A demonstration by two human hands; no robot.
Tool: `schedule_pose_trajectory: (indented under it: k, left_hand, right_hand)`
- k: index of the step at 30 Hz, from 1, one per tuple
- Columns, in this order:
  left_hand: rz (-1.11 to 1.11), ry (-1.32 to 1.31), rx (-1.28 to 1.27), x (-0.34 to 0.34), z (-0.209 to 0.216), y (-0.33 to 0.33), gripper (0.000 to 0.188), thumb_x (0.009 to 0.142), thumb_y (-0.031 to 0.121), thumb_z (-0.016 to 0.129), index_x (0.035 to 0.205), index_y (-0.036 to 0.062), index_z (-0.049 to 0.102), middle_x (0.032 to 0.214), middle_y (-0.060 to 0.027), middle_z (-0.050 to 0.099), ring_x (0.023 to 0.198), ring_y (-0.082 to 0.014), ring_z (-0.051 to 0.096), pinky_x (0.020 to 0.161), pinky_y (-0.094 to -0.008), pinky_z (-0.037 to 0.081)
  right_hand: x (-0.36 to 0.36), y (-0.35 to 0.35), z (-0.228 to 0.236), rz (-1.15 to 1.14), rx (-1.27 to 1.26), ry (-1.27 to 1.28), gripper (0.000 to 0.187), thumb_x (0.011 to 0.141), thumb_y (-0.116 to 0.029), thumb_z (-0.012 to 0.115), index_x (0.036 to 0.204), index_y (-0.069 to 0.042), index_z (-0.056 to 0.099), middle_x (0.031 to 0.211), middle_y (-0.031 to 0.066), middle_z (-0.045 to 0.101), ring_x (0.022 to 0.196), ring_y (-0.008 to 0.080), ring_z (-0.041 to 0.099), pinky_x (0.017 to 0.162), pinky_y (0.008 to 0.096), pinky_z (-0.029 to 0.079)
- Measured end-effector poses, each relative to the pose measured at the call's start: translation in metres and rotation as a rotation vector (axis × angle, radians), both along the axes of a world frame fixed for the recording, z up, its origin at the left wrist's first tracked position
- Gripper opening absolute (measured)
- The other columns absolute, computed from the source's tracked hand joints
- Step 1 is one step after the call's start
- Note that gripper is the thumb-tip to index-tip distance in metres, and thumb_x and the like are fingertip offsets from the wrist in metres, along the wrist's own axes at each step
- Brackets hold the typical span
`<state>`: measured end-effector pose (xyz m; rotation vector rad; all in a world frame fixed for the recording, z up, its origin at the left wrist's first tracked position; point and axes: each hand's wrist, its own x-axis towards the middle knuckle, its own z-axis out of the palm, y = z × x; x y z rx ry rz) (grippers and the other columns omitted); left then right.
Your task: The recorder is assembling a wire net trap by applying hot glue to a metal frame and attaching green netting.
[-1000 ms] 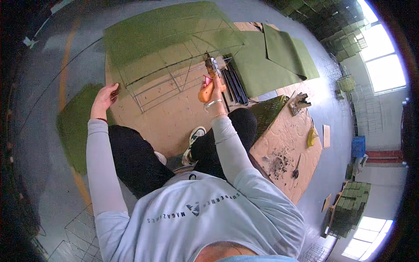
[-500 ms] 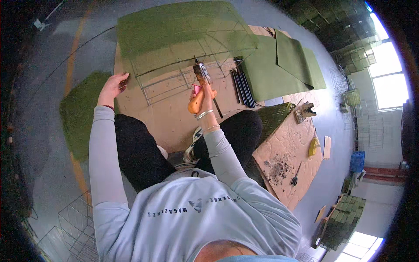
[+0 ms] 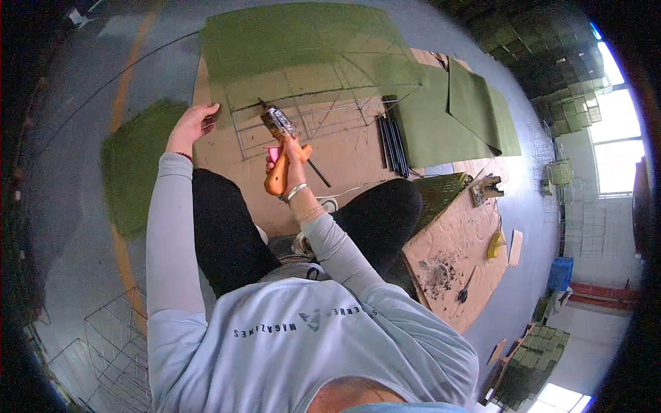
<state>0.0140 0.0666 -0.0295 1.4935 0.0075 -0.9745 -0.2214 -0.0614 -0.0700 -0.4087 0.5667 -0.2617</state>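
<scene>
My right hand (image 3: 295, 155) is wrapped round a glue gun (image 3: 277, 180) with an orange handle, a pink trigger and a dark, stained barrel. A dark glue stick (image 3: 319, 172) juts out from its back end. The gun's tip lies near the lower edge of a green mesh sheet (image 3: 275, 41) that spans a wire frame (image 3: 303, 133) in front of me. Off the frame's left corner hovers my left hand (image 3: 193, 126), its fingers loosely bent and apart, with nothing visible in them.
Cardboard (image 3: 227, 186) lies under the frame. Several black glue sticks (image 3: 392, 144) are right of it, beside green sheets (image 3: 441, 117). Farther right, scissors (image 3: 466, 286) and dark scraps rest on a cardboard-topped surface (image 3: 447, 237). Another green piece (image 3: 138, 172) is on the left floor.
My right hand has carried the glue gun to the left along the mesh edge, toward the frame's left corner. My left hand stays near that corner. The view has shifted slightly.
</scene>
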Motion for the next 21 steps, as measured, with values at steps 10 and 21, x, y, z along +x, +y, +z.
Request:
schedule_pose_trajectory:
  k: [10, 21]
  left_hand:
    - [0.022, 0.027, -0.036, 0.006, -0.01, 0.002, 0.02, 0.071, 0.023, 0.066, 0.083, 0.0144, 0.054, 0.078, 0.0032, 0.055, 0.072, -0.0115, 0.051, 0.06, -0.0266, 0.039]
    - [-0.004, 0.048, -0.095, 0.025, -0.036, 0.011, 0.017, 0.073, 0.023, 0.064, 0.083, 0.013, 0.055, 0.077, 0.0018, 0.056, 0.068, -0.0123, 0.052, 0.058, -0.0266, 0.041]
  right_hand:
    - [0.01, 0.028, 0.001, 0.142, 0.069, -0.024, 0.036, 0.077, -0.046, 0.053, 0.081, -0.011, 0.047, 0.066, 0.0054, 0.053, 0.051, 0.0156, 0.049, 0.047, 0.0255, 0.043]
    - [0.012, 0.032, 0.005, 0.184, 0.02, 0.005, 0.039, 0.077, -0.05, 0.049, 0.083, -0.011, 0.046, 0.064, 0.0061, 0.052, 0.048, 0.0152, 0.05, 0.045, 0.0267, 0.044]
